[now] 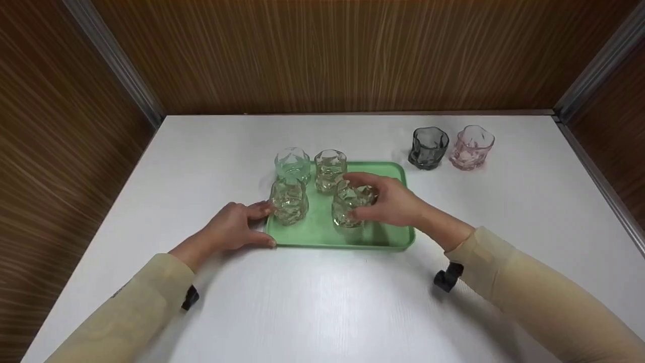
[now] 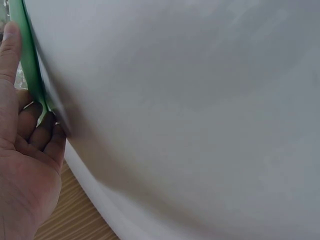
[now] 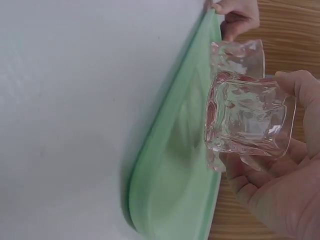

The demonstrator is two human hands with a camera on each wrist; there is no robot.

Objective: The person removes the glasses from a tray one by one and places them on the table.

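- Head view: four clear glasses are seen on the green tray (image 1: 388, 237), and the fourth, the near-right glass (image 1: 347, 204), is gripped by the right hand (image 1: 393, 204), fingers curled round its side and rim.
- Whether that glass rests on the tray floor or is held just above it cannot be told from here.
- The left hand (image 1: 234, 229) is laid against the tray's near-left edge, fingers loosely bent, thumb along the front rim.
- Two more glasses, a grey glass (image 1: 428, 147) and a pink glass (image 1: 471, 146), are left standing on the white table (image 1: 322, 302), well apart from the tray; the loading is judged about two-thirds done.
- Only in the right wrist view is the grip shown closely: the near-right glass (image 3: 247, 117) is cupped by fingers (image 3: 300, 95) over the tray (image 3: 170, 190).
- Only in the left wrist view are the left hand's fingers (image 2: 47, 132) shown tucked at the tray's edge (image 2: 30, 70); no glasses can be made out there.
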